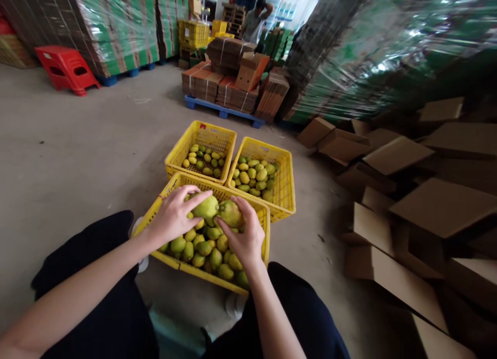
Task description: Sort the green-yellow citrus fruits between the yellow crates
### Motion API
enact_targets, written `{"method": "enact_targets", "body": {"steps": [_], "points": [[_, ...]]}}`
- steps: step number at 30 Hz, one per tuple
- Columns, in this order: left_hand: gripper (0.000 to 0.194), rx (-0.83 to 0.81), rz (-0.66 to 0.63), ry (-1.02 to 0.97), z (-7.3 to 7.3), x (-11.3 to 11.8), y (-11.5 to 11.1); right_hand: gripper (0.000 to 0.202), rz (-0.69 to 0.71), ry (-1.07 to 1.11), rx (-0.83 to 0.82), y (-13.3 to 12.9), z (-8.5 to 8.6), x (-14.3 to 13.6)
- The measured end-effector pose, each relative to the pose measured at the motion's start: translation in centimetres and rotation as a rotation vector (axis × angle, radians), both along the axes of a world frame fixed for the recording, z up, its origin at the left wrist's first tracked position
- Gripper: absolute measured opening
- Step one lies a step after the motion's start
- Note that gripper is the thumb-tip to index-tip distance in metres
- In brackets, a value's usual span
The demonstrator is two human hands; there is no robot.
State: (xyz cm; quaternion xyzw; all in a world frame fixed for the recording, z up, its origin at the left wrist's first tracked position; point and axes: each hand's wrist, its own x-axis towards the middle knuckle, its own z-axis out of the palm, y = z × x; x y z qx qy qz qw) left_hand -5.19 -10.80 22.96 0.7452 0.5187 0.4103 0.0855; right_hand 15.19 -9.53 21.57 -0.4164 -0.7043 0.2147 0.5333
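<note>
My left hand [175, 212] grips a yellow-green lemon [206, 207] between thumb and fingers. In my right hand [247, 236] is another lemon [230, 214], also yellow-green. The two fruits are held side by side, their ends close together; whether they touch I cannot tell. Both hands are above the near yellow crate [216, 280], which holds many green and yellow lemons [202, 248]. Behind it stand two more yellow crates: the left one [171, 163] has a loose layer of lemons, and the right one [288, 191] has a fuller heap at its near side.
Cardboard boxes [392, 154] lie piled along the right. Ahead, flattened cartons [236, 90] sit on a blue pallet [223, 110], with a person [254, 23] behind. A red stool [67, 69] stands far left. Film-wrapped stacks [120, 28] rise on both sides.
</note>
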Motion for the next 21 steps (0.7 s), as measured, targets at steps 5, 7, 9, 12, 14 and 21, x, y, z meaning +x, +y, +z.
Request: {"method": "enact_targets", "body": {"steps": [5, 7, 9, 12, 14, 21], "points": [[0.049, -0.754, -0.157, -1.091, 0.3, 1.2, 1.6, 0.031, 0.09, 0.825, -0.788, -0.8, 0.3, -1.3], [0.039, -1.01, -0.288, -1.406, 0.6, 1.6, 2.1, 0.026, 0.121, 1.03, -0.969, -0.5, 0.2, -0.9], [0.038, -1.127, -0.371, -1.597, 1.2, 2.0, 2.3, 0.025, 0.119, 1.126, -1.017, 0.0, -0.1, -0.3], [0.043, -1.152, -0.345, -1.736, 1.9, 2.8, 2.6, 0.032, 0.126, 1.14, -0.995, 0.6, -0.2, 0.3], [0.039, -1.118, -0.247, -1.796, 2.2, 3.3, 2.9, 0.033, 0.103, 1.157, -0.979, 0.7, -0.2, 0.4], [0.047, -1.26, 0.0, -1.773, 1.6, 4.6, 4.1, 0.035, 0.142, 1.188, -1.016, 0.5, 0.4, 0.5]]}}
